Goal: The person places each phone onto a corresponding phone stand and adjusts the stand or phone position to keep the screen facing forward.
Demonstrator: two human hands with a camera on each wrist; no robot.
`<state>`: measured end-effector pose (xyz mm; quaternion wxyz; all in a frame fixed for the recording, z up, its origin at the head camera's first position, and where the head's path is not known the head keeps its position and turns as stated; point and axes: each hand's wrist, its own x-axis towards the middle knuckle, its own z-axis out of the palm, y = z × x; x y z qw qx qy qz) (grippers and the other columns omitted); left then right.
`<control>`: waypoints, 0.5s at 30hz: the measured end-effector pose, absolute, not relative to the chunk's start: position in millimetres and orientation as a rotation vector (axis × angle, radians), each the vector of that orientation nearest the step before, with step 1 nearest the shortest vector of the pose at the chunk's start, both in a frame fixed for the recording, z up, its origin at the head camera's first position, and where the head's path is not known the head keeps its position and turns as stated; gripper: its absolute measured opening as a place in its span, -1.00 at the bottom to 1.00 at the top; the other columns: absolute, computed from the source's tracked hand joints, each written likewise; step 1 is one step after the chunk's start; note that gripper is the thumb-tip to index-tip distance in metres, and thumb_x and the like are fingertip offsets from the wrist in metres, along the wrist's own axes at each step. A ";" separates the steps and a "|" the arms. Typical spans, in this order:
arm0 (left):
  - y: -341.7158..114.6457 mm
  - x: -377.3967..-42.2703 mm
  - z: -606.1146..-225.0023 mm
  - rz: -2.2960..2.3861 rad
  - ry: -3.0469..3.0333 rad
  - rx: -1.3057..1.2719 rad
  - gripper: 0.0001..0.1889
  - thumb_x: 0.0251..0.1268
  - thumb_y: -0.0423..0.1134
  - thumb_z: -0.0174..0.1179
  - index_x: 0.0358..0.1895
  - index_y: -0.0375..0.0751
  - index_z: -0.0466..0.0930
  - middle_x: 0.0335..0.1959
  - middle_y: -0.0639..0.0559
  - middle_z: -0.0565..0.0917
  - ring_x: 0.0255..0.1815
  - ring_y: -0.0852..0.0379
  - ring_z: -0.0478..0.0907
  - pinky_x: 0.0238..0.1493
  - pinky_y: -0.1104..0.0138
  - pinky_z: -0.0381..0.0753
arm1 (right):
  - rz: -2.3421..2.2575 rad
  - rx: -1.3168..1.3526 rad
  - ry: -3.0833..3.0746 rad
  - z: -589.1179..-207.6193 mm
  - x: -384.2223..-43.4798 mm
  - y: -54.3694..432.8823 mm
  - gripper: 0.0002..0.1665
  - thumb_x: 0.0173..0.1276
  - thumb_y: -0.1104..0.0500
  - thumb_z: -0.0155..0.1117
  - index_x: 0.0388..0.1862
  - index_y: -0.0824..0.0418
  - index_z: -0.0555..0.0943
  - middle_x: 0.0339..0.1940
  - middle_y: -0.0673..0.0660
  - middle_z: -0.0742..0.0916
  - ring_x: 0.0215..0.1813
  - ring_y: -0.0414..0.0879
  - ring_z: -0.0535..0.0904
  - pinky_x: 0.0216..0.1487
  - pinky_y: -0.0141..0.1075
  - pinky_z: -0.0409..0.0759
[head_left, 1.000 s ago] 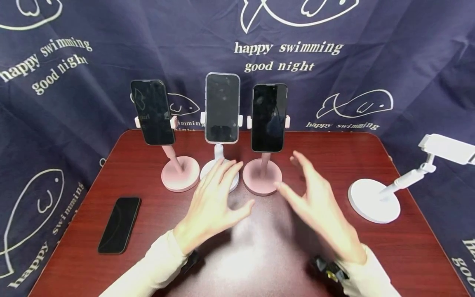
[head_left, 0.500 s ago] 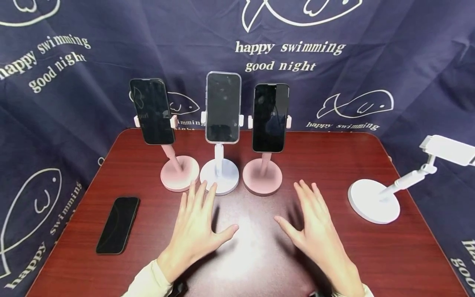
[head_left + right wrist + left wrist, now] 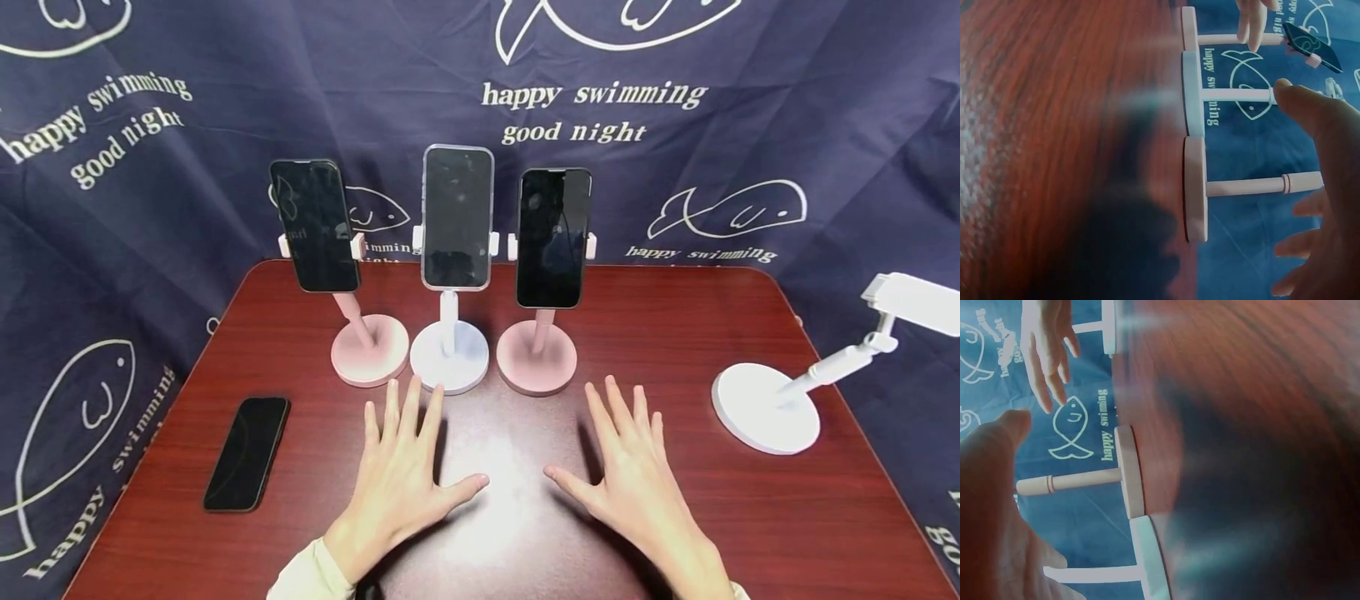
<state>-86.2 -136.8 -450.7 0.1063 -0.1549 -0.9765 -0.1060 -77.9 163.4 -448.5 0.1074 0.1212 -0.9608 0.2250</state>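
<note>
My left hand [image 3: 401, 479] is spread over the table with straight fingers, holding nothing. Its fingertips reach toward the white phone stand [image 3: 450, 358] in the middle, which carries a phone [image 3: 457, 218] in a clear case. My right hand [image 3: 637, 479] is spread likewise, nothing in its grasp, nearest to a pink phone stand [image 3: 537, 358] with a black phone [image 3: 553, 239] in its clamp. Another pink stand [image 3: 370, 352] on the left bears a dark, slightly tilted phone [image 3: 317, 227]. In both wrist views the stands' bases appear sideways, beyond the hands.
A loose black phone [image 3: 247, 454] lies flat on the left of the reddish wooden table [image 3: 750, 517]. At the right is a white stand [image 3: 765, 408] with its arm leaning outward and no phone in its holder. Behind the table hangs a dark blue fish-print cloth [image 3: 645, 50].
Both hands have drawn back from the stands toward the near side of the table, and their fingers have spread. The phones and stands keep their places.
</note>
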 end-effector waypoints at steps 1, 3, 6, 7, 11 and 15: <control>-136.8 -86.0 -451.3 -0.306 -2.877 -0.459 0.29 -0.10 0.68 0.19 0.63 -0.13 0.14 0.61 -0.30 0.21 0.66 -0.40 0.00 0.47 -0.41 0.05 | 0.655 0.358 -2.836 -448.9 -77.8 164.0 0.34 0.03 -0.40 0.55 0.67 0.09 0.17 0.65 0.35 0.25 0.64 0.52 -0.04 0.40 0.54 0.07; -136.8 -86.0 -452.5 -0.305 -2.879 -0.465 0.30 -0.10 0.68 0.18 0.63 -0.13 0.15 0.62 -0.29 0.20 0.66 -0.40 -0.01 0.47 -0.41 0.05 | 0.641 0.356 -2.845 -449.5 -77.7 165.1 0.34 0.04 -0.41 0.54 0.67 0.08 0.17 0.66 0.35 0.24 0.64 0.53 -0.06 0.40 0.55 0.05; -136.8 -86.3 -453.9 -0.309 -2.875 -0.472 0.29 -0.11 0.68 0.19 0.63 -0.12 0.15 0.62 -0.30 0.20 0.66 -0.40 -0.02 0.47 -0.41 0.03 | 0.625 0.349 -2.846 -449.9 -77.6 166.6 0.32 0.04 -0.41 0.53 0.67 0.08 0.19 0.66 0.35 0.23 0.63 0.55 -0.07 0.39 0.56 0.05; -136.7 -86.8 -454.5 -0.312 -2.870 -0.476 0.29 -0.11 0.67 0.20 0.63 -0.13 0.16 0.61 -0.30 0.21 0.66 -0.40 -0.01 0.47 -0.41 0.03 | 0.619 0.346 -2.846 -450.0 -77.6 167.3 0.32 0.04 -0.41 0.53 0.66 0.08 0.20 0.66 0.35 0.23 0.63 0.56 -0.06 0.38 0.57 0.05; -135.7 -88.0 -456.1 -0.297 -2.854 -0.486 0.29 -0.12 0.67 0.19 0.61 -0.15 0.20 0.60 -0.31 0.24 0.63 -0.42 0.05 0.45 -0.42 0.05 | 0.600 0.321 -2.840 -449.4 -77.7 170.9 0.31 0.02 -0.41 0.54 0.65 0.08 0.23 0.66 0.36 0.24 0.62 0.58 -0.05 0.35 0.58 0.06; -134.2 -88.6 -456.6 -0.290 -2.857 -0.488 0.29 -0.13 0.69 0.19 0.61 -0.15 0.21 0.60 -0.31 0.24 0.62 -0.43 0.07 0.45 -0.42 0.06 | 0.596 0.289 -2.843 -449.1 -77.9 175.5 0.31 0.01 -0.42 0.54 0.65 0.07 0.24 0.66 0.36 0.22 0.62 0.57 -0.06 0.36 0.58 0.04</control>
